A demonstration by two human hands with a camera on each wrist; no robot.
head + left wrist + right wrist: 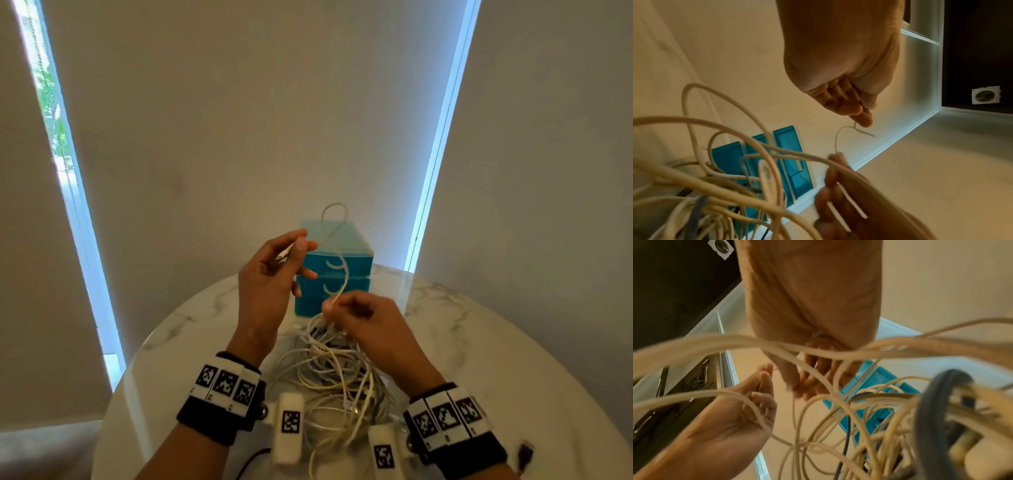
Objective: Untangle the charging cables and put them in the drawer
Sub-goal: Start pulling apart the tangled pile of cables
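A thin white cable [343, 265] rises in a loop in front of the blue drawer unit [356, 260]. My left hand [299, 241] pinches its plug end between thumb and fingers, held up above the table. My right hand [329, 305], lower and to the right, pinches the same cable where it leaves the tangle [335, 377] of white cables lying on the table. In the left wrist view the left hand's fingertips [863, 120] hold the thin cable [836, 141], with the right hand [838, 186] below. All drawers of the blue drawer unit [789, 162] look closed.
A round marble table [479, 359] carries everything; its edge curves close on the left and right. A grey cable [929, 410] and a dark one run through the tangle. A small dark object [525, 454] lies at the near right. Blinds hang behind.
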